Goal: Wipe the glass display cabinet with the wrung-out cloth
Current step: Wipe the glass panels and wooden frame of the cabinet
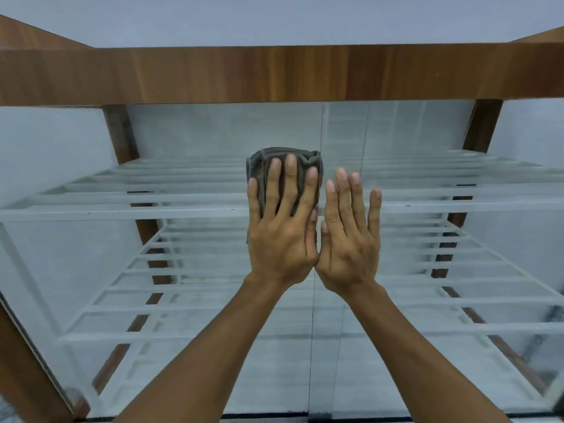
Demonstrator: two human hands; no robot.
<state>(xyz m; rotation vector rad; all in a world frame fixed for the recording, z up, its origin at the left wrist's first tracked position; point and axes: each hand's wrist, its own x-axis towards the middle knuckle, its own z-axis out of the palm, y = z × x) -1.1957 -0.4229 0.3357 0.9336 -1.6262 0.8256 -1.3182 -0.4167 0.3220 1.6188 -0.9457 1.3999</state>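
Ok so, starting nearest you: both forearms reach forward and both hands are on the front glass, side by side, thumbs nearly touching. Your left hand is flat, fingers straight and spread, pressing the grey cloth against the pane. The cloth is folded into a thick pad and peeks out above and left of your fingertips. Your right hand is flat on bare glass, fingers straight, holding nothing. Looks like it's just bracing.

Tips for the wipe: the vertical seam where the two panes meet runs right between your hands, and the pad sits just left of it. I'd do long overlapping strokes on the left pane with even palm pressure, and refold when a face gets grubby. That bare right palm will probably leave prints, so go over that spot last.

Behind the glass of the display cabinet are white slatted shelves. The lower glass looks hazy, so I'd guess there's plenty left. Farthest off, the wooden top rail is where your strokes should end.
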